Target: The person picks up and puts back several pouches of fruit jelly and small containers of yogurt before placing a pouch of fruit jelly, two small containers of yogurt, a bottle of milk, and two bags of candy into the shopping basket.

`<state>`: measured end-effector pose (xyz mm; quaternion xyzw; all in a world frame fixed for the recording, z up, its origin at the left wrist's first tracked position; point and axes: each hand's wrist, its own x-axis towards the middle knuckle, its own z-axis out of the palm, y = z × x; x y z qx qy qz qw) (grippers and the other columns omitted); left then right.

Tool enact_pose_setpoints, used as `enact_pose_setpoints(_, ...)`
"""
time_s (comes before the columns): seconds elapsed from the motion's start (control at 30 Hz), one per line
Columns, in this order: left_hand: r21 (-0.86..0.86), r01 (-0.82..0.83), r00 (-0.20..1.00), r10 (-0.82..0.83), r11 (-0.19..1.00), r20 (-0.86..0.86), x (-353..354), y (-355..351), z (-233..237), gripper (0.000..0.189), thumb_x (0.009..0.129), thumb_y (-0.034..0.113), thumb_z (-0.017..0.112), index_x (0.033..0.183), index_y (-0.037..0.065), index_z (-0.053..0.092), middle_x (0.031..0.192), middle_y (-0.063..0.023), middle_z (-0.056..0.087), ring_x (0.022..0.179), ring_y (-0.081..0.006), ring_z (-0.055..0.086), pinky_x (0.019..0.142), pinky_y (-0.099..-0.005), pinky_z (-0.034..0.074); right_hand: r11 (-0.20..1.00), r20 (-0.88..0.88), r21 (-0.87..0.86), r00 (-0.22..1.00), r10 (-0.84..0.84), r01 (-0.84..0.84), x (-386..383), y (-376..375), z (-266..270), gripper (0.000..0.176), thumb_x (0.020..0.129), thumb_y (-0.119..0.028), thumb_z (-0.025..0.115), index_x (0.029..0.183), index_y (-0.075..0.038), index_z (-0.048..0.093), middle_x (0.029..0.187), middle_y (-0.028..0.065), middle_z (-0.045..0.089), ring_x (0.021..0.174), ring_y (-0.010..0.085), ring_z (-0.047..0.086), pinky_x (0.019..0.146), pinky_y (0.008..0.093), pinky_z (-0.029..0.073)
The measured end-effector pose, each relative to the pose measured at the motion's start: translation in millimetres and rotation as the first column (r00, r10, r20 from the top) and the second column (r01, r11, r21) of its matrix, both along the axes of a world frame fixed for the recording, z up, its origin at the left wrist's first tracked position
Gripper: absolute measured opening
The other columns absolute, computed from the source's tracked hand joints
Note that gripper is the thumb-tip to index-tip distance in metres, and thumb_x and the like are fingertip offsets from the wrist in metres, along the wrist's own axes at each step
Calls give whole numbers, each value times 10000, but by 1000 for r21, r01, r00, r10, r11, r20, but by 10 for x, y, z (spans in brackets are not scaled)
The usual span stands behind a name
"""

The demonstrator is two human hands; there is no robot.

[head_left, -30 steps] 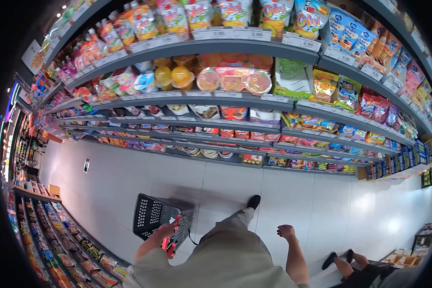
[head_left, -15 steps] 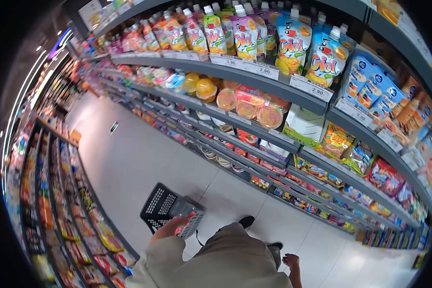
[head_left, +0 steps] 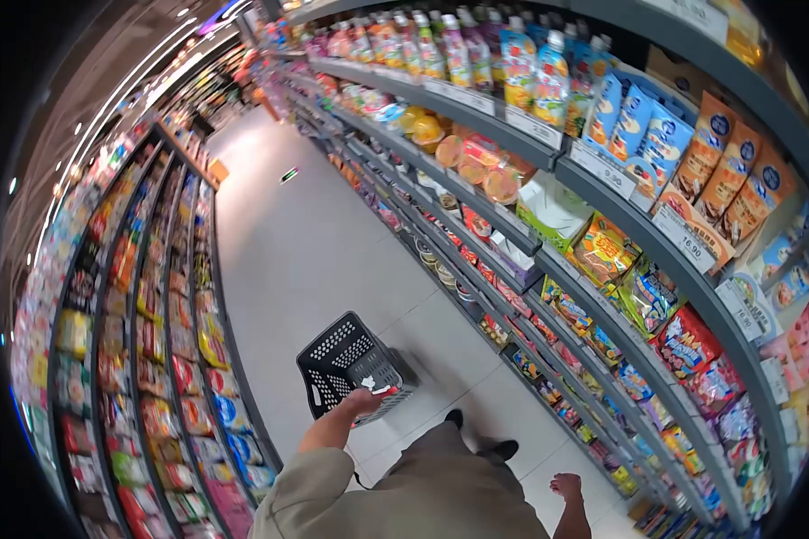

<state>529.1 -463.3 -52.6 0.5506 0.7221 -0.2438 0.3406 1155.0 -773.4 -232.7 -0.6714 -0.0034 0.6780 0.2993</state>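
Observation:
My left hand (head_left: 363, 402) is wrapped round the handle of a dark shopping basket (head_left: 333, 349) that hangs low in front of me. A red part of the handle shows beside the fingers. The basket has rows of holes in its sides, and a small white mark is seen near the hand. At the lower right, my right hand (head_left: 566, 486) hangs at my side with its fingers curled in; whether anything lies inside them is hidden. It is apart from the shelves.
A tall shelf (head_left: 476, 106) with drink pouches (head_left: 550, 83), blue packs (head_left: 663, 135) and candy bags (head_left: 685, 343) runs along the right. Another shelf (head_left: 144, 296) of packets lines the left. Between them lies a grey floor (head_left: 279, 242) with a small dark object (head_left: 288, 175) on it.
The view has turned and moved along the aisle, so the left shelf shows more and the pouches are farther off. The basket, still held, shows more of its inside.

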Motion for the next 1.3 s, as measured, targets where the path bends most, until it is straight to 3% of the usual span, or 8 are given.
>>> enact_pose_setpoints(0.13,80,294,946,-301,953,115,126,-430,-742,500,963,389,375,1117,14,669,998,-221,712,807,-305,731,725,-438,589,994,-81,106,996,49,-40,406,78,-163,207,881,-178,519,896,18,582,760,188,538,702,343,544,607,401,459)
enact_pose_setpoints(0.37,-9,-16,970,18,1000,241,869,-956,207,630,946,463,360,902,-74,688,896,-237,706,736,-321,712,689,-426,562,947,-30,90,950,312,-308,253,311,-27,299,885,-268,524,970,2,620,832,149,591,832,318,598,746,385,514)
enact_pose_setpoints(0.43,22,-51,957,42,998,286,853,-1123,-11,686,935,529,372,948,-72,702,930,-257,709,818,-356,719,763,-437,557,915,351,-12,855,381,-403,-170,311,465,246,908,-191,594,1025,13,666,869,153,691,779,271,687,685,356,573)
enact_pose_setpoints(0.97,56,-11,941,-9,998,338,1022,-2223,161,770,888,647,468,907,-78,724,818,-239,716,828,-349,724,826,-431,546,934,294,-110,886,358,-341,-212,-1514,629,180,930,-159,625,1011,-16,698,822,112,719,680,210,702,583,326,570)
enact_pose_setpoints(1.03,68,-4,936,-20,998,351,924,-2299,-428,763,868,658,498,893,-69,727,809,-225,720,794,-325,732,798,-416,561,499,619,-79,350,703,-863,152,-1712,35,227,922,-200,644,988,6,714,844,113,732,676,194,712,605,320,594)
enact_pose_setpoints(1.07,52,31,943,-47,998,330,887,-2337,-562,760,868,656,502,886,-70,727,802,-216,722,799,-323,733,793,-413,564,791,470,-162,658,588,-590,33,-1609,465,255,926,-229,630,984,4,716,841,96,733,678,173,708,612,299,587)
enact_pose_setpoints(1.13,16,76,952,-77,997,297,906,-2342,-612,744,870,651,506,949,-57,720,841,-213,727,808,-318,734,804,-412,566,930,404,-43,845,350,-365,15,-1638,788,266,905,-237,656,1009,2,710,877,104,735,720,182,717,629,308,590)
enact_pose_setpoints(1.3,125,196,949,-221,973,226,1530,-2697,97,671,892,622,508,1182,41,678,1011,-207,726,892,-318,729,863,-413,558,967,348,22,909,231,-254,434,-2003,884,277,890,-244,672,1039,-11,702,902,100,736,742,187,723,651,306,594)
